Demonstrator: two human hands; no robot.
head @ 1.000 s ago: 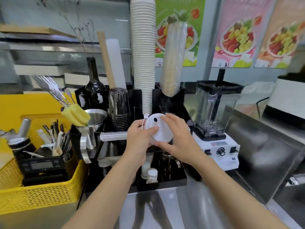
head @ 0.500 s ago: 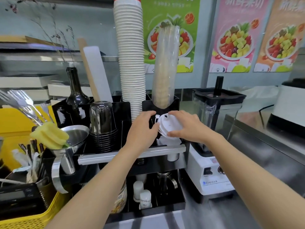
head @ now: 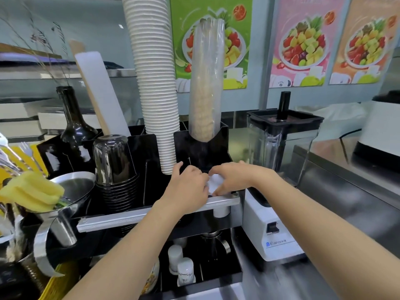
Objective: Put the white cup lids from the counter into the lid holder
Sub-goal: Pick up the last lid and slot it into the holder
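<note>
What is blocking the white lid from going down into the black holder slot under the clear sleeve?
Nothing visible. Both hands, left hand and right hand, hold the white lid right at the black holder opening, behind the metal rail. The slot's inside is hidden by the hands.

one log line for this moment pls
step: seating lid | left hand: on white lid | right hand: on white lid | lid: low in black holder | blender: untouched

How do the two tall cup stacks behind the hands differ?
The white cup stack is bare, ribbed and opaque, and runs out of the top of the frame. The sleeved cup stack is wrapped in clear plastic, looks tan inside, and ends lower. Both stand upright in the black holder.
</note>
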